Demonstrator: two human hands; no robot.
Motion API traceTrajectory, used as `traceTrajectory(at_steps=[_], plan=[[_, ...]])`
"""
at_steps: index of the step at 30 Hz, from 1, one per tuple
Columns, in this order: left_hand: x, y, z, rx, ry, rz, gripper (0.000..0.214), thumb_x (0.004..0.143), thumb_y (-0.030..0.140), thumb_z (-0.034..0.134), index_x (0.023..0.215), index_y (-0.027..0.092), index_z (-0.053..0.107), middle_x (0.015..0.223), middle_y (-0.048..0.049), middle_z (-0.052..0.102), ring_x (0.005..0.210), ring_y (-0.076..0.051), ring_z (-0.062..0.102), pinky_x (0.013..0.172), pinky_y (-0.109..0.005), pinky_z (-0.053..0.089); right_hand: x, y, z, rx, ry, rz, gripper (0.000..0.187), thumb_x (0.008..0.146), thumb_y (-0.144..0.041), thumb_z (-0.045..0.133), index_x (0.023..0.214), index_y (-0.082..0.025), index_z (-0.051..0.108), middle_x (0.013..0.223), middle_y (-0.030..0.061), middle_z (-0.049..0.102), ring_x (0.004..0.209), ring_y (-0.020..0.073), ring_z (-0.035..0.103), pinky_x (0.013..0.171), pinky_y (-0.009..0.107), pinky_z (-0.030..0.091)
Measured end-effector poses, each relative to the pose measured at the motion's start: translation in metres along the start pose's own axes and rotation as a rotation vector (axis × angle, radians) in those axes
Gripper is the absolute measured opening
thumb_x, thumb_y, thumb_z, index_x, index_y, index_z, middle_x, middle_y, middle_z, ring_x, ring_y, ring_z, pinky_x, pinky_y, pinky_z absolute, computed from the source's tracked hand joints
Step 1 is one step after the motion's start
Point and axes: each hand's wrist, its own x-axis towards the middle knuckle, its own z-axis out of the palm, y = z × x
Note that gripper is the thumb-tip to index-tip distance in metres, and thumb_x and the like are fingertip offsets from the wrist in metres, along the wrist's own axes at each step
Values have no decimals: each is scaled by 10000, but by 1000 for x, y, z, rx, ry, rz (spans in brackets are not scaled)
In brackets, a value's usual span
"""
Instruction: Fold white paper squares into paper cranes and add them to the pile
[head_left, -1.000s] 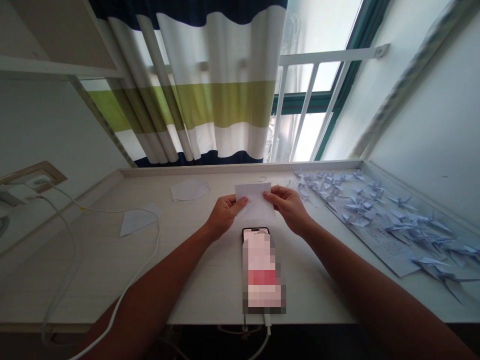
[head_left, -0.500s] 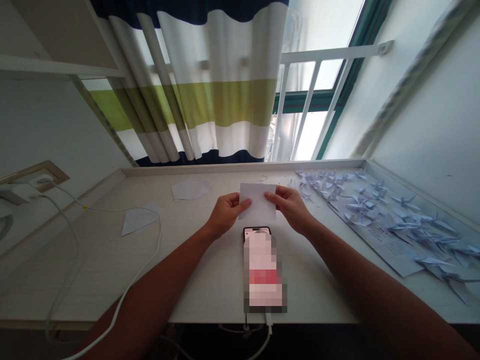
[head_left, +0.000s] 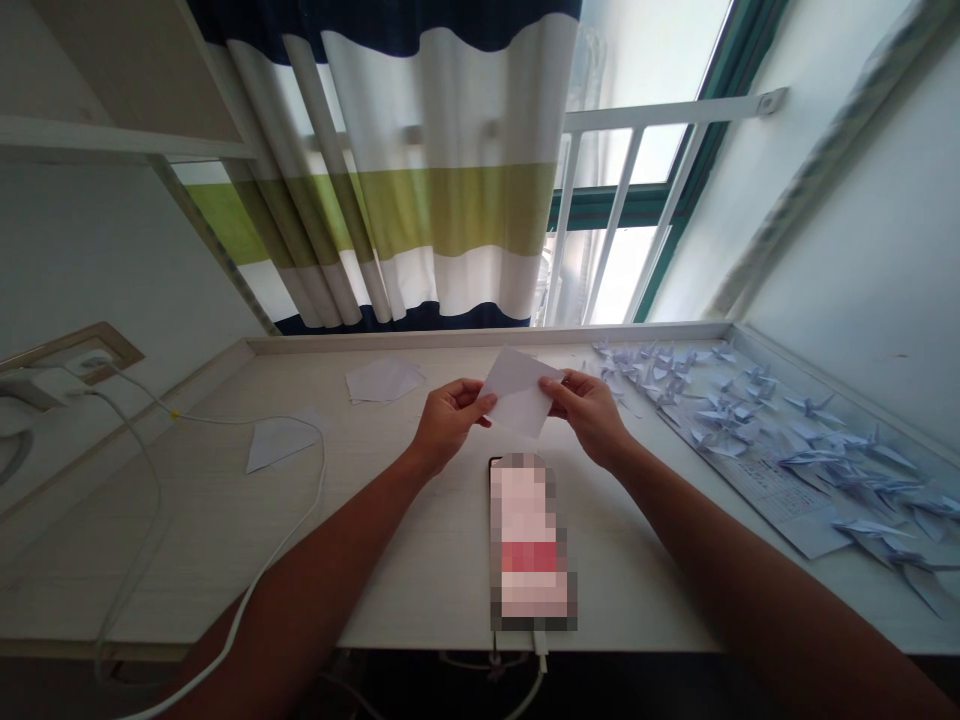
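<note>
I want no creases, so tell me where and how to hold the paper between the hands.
Pinch the paper lightly at its left and right corners, coming from either side, thumb in front, fingers behind: probably best, as it looks thin and flat and sits cornerwise, those corners pointing outward. The left hand and right hand grip there.

Desk [head_left: 420,560]: phone [head_left: 525,540] at centre front, cable [head_left: 541,652] at its near end. Paper sheet [head_left: 516,395]: beyond the phone, between left hand [head_left: 448,425] and right hand [head_left: 596,412]. Paper pile [head_left: 382,381]: on desk, behind and left of the left hand. Loose paper [head_left: 281,443]: farther left and nearer than the pile, beside a cord [head_left: 225,420]. Paper cranes [head_left: 724,415]: desk's right side, some on a card [head_left: 799,518]. Curtain [head_left: 457,205]: behind desk; railing [head_left: 667,113] and window [head_left: 649,50] to its right. Socket [head_left: 124,352]: left wall.
</note>
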Motion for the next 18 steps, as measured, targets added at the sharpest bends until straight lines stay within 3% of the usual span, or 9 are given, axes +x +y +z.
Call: traceTrajectory(at_steps=[2,5,9,12,15,18], plan=[[-2,0,1,11,-88,-33,433,675,411,920,971,152,739,878,-66,790,762,-179,696,669,-295,557,-1,-1,0,-27,4,-14,365,772,-534,858,843,-192,751,854,58,767,809,219,727,782,403,647],[-5,2,3,9,-116,-26,403,724,448,887,971,160,750,852,-54,781,754,-180,694,686,-297,547,-3,-3,1,-96,-120,-6,331,790,-515,844,808,-196,760,813,44,752,774,205,710,738,363,626],[-4,2,4,45,32,42,356,773,493,839,896,163,791,733,-24,730,658,-144,627,589,-262,486,-6,-5,4,-112,-215,1,329,808,-511,824,934,-209,781,913,55,781,842,224,731,769,379,623],[0,2,4,-72,165,29,391,725,488,879,930,167,788,808,-32,757,707,-147,652,640,-280,532,-6,-7,5,-92,-250,16,364,795,-510,840,962,-190,787,953,79,793,873,232,746,821,407,626],[2,2,0,-132,210,-2,443,664,472,924,929,157,762,875,-55,783,767,-172,705,703,-318,587,-3,-6,2,-90,-193,12,377,768,-514,867,870,-161,786,880,93,790,795,222,741,807,423,638],[4,3,-5,-57,131,-47,454,663,472,929,902,132,745,819,-73,782,688,-185,725,649,-321,598,1,-4,-4,-65,-87,2,392,732,-510,900,836,-154,772,837,93,786,749,218,737,762,418,652]])
